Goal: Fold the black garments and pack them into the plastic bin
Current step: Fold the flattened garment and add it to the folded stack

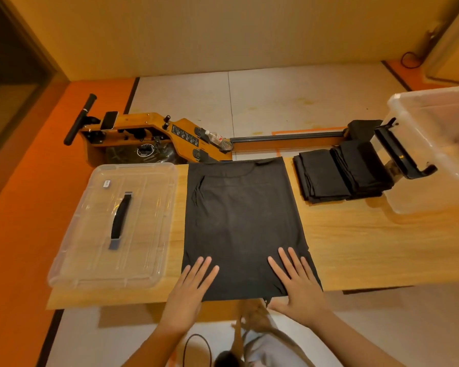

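Both my hands lie flat, fingers straight and spread, left hand [190,286] and right hand [294,280] pressing the near hem of the black garment [239,215] on the table [355,247]. Folded black garments [339,173] sit stacked beside the plastic bin [435,144], far right.

Black cloth on pale wood, orange all round.
The spread garment [241,221] and folded stack [339,176] are plain black. The bin [435,133] and lid [85,234] are clear, with a black handle [121,217]. The table [355,247] shows light wood grain, and the floor strip [24,221] is orange.
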Motion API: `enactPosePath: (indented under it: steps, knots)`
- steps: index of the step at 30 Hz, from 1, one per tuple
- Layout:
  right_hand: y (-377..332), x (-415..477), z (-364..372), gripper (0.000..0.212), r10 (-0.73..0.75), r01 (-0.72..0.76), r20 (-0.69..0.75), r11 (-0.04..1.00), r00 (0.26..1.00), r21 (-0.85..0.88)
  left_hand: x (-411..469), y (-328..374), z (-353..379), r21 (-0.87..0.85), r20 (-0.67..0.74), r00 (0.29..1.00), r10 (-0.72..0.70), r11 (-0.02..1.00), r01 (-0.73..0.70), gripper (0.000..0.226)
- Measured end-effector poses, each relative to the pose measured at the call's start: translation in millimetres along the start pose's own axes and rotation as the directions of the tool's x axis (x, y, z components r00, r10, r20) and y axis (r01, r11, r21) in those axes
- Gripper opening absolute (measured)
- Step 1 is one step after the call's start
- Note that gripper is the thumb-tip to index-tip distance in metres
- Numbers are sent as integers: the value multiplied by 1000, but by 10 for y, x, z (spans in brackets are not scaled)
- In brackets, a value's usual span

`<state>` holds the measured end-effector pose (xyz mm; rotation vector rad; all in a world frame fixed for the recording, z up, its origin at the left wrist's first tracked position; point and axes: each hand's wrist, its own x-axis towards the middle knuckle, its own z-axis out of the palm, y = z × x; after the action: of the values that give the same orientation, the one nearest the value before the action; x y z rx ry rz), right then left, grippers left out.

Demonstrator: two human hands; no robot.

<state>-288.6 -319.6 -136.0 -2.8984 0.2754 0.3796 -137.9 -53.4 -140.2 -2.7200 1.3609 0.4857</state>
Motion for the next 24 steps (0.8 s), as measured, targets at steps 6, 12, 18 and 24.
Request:
enactPosePath:
  steps: [6, 12, 18, 24]
  knots:
    - [6, -198, 35, 138, -34, 32, -88, 999, 996, -17, -304, -22, 83, 57, -35, 999, 24, 998, -22, 132]
    - [132, -524, 20, 86, -57, 79, -184, 991, 981, 111, -572, 37, -53, -242, -93, 996, 7, 970, -30, 82]
    - [51, -667, -196, 34, 258, -76, -313, 866, 914, 493, -643, -4, -350, -618, -130, 966, -224, 780, 98, 35]
    - [85, -404, -796, 19, 373, -50, -228, 606, 900, 794, -295, -152, -820, -818, -127, 918, -376, 563, 117, 27]
